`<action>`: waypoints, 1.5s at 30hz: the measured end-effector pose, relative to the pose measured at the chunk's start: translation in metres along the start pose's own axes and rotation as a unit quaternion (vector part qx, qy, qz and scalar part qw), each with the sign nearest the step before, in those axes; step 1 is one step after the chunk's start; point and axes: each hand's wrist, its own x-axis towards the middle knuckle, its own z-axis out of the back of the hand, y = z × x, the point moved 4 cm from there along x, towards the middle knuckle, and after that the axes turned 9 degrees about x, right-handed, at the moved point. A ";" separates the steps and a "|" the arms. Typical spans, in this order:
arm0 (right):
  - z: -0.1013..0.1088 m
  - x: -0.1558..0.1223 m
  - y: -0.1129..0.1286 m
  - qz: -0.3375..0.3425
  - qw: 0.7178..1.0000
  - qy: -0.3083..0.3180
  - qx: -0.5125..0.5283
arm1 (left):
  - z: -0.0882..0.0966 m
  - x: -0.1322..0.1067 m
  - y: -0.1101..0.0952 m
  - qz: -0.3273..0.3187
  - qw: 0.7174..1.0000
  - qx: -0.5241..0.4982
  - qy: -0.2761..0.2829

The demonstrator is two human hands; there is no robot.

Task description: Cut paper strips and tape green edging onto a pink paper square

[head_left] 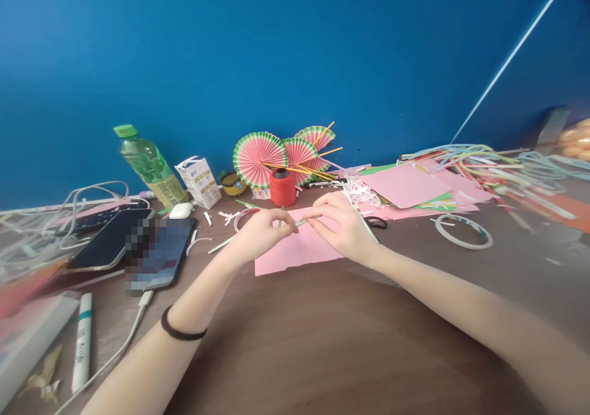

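Observation:
My left hand [260, 233] and my right hand [341, 224] meet above a pink paper sheet [295, 252] lying on the brown table [322, 341]. Both hands are closed in a pinch on a thin pale green paper strip [302, 222] that runs between their fingertips. A black hair band circles my left wrist. Just behind the hands stands a red thread spool [283, 188], and behind it lie three watermelon-coloured paper fans [276, 154] on yellow sticks.
At the left are a green-capped bottle [147, 166], a small carton [199, 181], two phones [133, 246], white cables [69, 203] and a glue stick [83, 341]. At the right lie pink and green sheets [410, 187], coloured paper strips [498, 166], a tape ring [463, 230] and black scissors handles [377, 222].

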 end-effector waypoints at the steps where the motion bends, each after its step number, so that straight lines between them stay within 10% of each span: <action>1: -0.002 0.000 0.000 -0.008 1.000 0.008 -0.006 | 0.000 0.000 -0.001 -0.004 1.000 -0.002 0.000; 45: -0.004 -0.004 0.001 -0.135 0.986 0.011 0.094 | -0.010 -0.004 -0.020 -0.009 0.992 0.005 -0.129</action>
